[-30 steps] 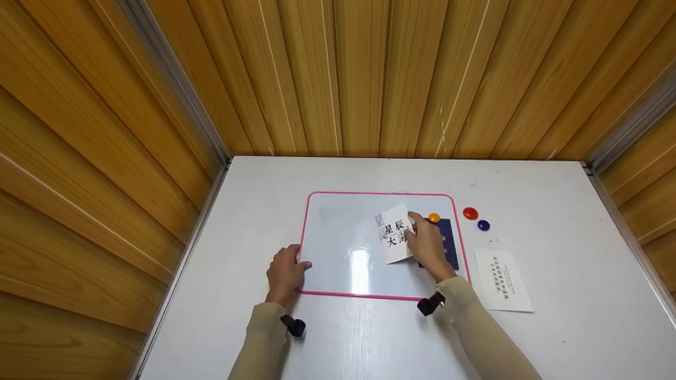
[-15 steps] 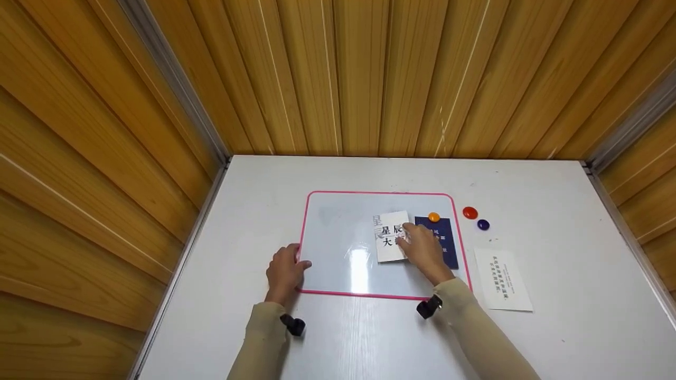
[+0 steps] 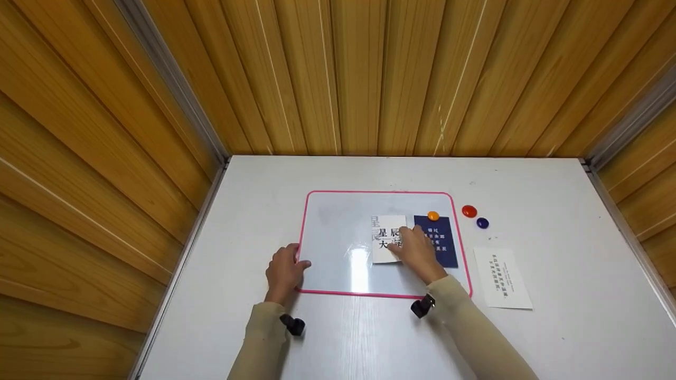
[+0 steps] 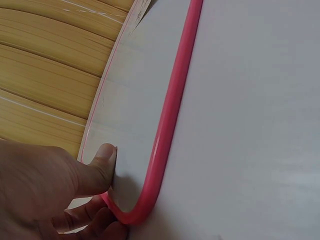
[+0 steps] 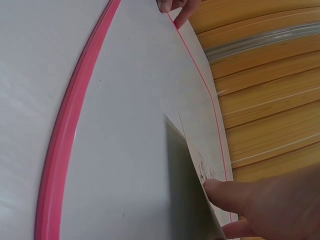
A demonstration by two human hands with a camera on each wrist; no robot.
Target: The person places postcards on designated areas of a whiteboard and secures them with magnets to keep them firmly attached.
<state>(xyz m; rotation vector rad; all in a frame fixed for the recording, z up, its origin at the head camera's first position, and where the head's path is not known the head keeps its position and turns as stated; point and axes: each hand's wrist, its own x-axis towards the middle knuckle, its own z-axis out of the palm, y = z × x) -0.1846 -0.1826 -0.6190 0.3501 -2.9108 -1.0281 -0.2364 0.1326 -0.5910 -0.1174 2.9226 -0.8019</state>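
Note:
A small whiteboard with a pink frame lies on the white table. My left hand grips its left edge near the front corner, thumb on top and fingers curled around the pink rim. Over the board's right half, my right hand pinches a white card printed with large black Chinese characters. In the right wrist view the card tilts up off the board and throws a shadow. Right beside it, a navy card lies on the board with an orange round magnet at its top edge.
Right of the board lie a red round magnet and a dark blue one. Another white card with small text lies nearer the front. Wood-look panel walls stand behind the table and at both sides.
The white card has come down closer to the board, straightened, and shifted slightly left with my right hand. More of the navy card shows now. My left hand has stayed on the board's edge.

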